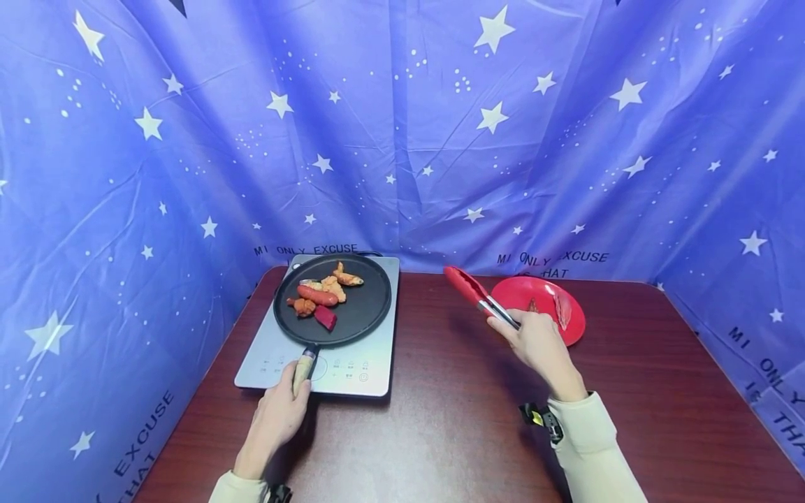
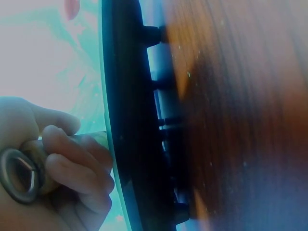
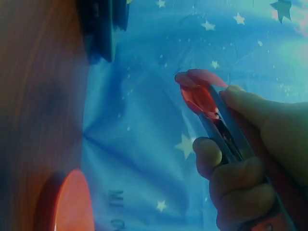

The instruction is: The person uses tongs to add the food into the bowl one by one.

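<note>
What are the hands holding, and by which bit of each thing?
The left hand holds the frying pan by its handle. The right hand holds the red-tipped tongs around their metal arms.

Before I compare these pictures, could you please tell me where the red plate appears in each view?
Head: the red plate is right of centre, partly hidden behind the right hand.
Left wrist: it is not in this picture.
Right wrist: the red plate is at the lower left, cut off by the bottom edge.
Shared landmark: the brown table, low in the head view, right in the left wrist view, left in the right wrist view.
</note>
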Motion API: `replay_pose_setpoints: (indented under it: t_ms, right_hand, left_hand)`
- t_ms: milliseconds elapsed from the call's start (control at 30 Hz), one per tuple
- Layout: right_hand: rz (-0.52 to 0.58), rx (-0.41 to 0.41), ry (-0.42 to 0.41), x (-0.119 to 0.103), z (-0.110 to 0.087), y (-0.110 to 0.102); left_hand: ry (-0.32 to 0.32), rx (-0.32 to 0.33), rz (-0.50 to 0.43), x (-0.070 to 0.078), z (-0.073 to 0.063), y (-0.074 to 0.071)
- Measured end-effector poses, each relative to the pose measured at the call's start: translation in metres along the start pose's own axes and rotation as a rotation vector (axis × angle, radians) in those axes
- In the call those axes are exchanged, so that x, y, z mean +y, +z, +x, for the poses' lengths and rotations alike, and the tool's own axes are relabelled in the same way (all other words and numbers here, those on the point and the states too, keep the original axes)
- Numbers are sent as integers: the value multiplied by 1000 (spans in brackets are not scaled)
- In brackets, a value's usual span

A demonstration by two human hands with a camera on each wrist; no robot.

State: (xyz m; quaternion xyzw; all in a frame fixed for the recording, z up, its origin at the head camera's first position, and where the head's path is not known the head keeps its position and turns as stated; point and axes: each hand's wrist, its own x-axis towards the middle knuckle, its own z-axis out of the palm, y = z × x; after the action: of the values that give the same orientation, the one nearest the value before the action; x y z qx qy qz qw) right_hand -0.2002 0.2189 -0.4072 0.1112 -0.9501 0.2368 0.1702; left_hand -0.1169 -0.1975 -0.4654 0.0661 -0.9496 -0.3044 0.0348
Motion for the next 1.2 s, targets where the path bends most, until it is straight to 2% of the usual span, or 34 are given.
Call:
replay_pose_setpoints:
  t_ms: [333, 633, 900, 1200]
  right_hand:
    - [57, -49, -17, -32, 7, 19]
    - [61, -97, -55, -59, 15, 31]
    - [47, -121, -107, -74, 21, 41]
    - [46, -178, -89, -88, 30, 57]
  left_hand:
    - [5, 4, 4, -1, 0, 0]
    - [15, 1, -5, -3, 0, 2]
    - [22, 8, -7, -3, 1, 1]
    - [20, 7, -2, -3, 0, 1]
